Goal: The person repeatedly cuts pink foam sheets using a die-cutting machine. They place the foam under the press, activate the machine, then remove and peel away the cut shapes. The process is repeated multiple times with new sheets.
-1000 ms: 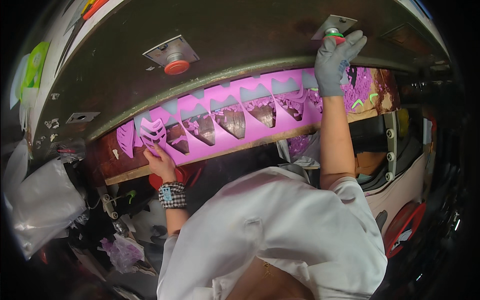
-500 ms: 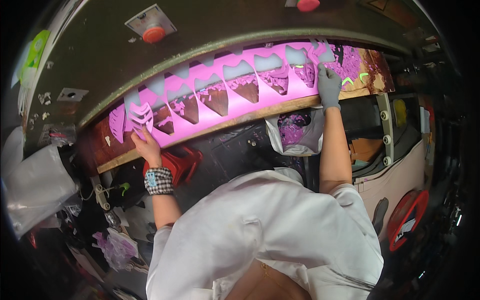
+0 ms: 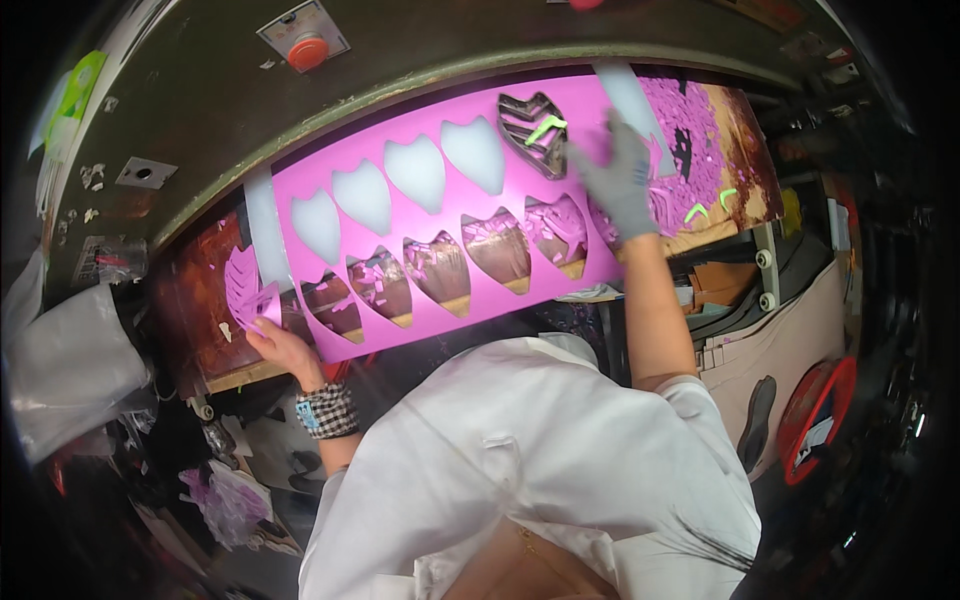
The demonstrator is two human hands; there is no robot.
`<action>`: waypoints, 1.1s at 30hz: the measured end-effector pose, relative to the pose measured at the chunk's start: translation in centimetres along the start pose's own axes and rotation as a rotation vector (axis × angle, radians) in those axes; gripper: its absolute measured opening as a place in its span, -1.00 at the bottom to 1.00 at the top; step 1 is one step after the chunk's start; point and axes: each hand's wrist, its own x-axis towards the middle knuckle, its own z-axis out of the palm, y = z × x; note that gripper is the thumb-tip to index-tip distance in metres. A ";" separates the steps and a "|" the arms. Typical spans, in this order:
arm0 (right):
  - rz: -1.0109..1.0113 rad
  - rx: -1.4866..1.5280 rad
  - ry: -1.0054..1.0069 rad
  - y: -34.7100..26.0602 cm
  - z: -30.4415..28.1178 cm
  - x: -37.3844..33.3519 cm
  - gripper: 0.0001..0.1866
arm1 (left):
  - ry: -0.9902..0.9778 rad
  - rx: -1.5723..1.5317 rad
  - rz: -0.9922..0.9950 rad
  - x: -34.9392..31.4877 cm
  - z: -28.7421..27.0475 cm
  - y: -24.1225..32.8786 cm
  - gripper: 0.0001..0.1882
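Note:
A pink sheet [image 3: 385, 235] lies across the bench with two rows of pointed, tooth-shaped cutouts. On the far row's right end rests a dark cutting die [image 3: 528, 120] with a bright green chevron piece on it. My right hand [image 3: 618, 180], in a grey glove, is just right of the die, fingers spread and smeared by motion. My bare left hand [image 3: 285, 348], with a checkered band at its wrist, pinches a slotted pink cut piece [image 3: 260, 302] by the sheet's left end. More slotted pink pieces [image 3: 238, 280] lie beside it.
A dark green machine beam [image 3: 400, 85] with a red button [image 3: 308, 52] spans the far side. Pink scraps [image 3: 690, 120] heap at the bench's right end, with green chevrons nearby. A clear plastic bag [image 3: 80, 360] hangs at left; a red stool [image 3: 815, 420] stands lower right.
The pink sheet has come toward me, bringing the far row of cutouts and the die into sight. My right hand has let go of the sheet's right end and moved left.

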 end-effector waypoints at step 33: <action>1.002 1.523 0.276 -9.2 -5.1 -5.5 -0.74 | -1.507 -0.055 0.691 -17.0 22.2 18.6 -0.63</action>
